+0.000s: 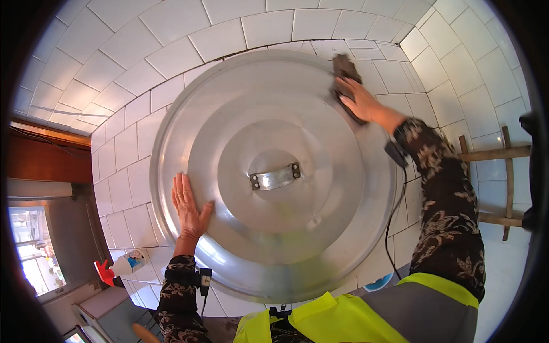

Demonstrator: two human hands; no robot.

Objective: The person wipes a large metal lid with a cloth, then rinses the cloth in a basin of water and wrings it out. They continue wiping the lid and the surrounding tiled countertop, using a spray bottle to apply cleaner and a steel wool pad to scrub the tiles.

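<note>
A large round metal lid (291, 214), with a riveted metal strap handle (275, 178) at its centre, covers much of the white tiled surface. My right hand (358, 102) presses a dark brown cloth (346, 70) against the lid's upper right rim, and part of the cloth reaches past the edge over the tiles. On the left side of the lid my left hand (190, 210) lies flat, its thumb spread and nothing held in it. Both sleeves are dark with a floral pattern, and a small black device with a cable is at each forearm.
A white spray bottle (131, 262) with a red trigger lies on the tiles at the lower left. Tiled walls (274, 28) rise behind and to the right. A wooden rack (506, 154) is at the right. Part of a blue container (379, 283) shows near my vest.
</note>
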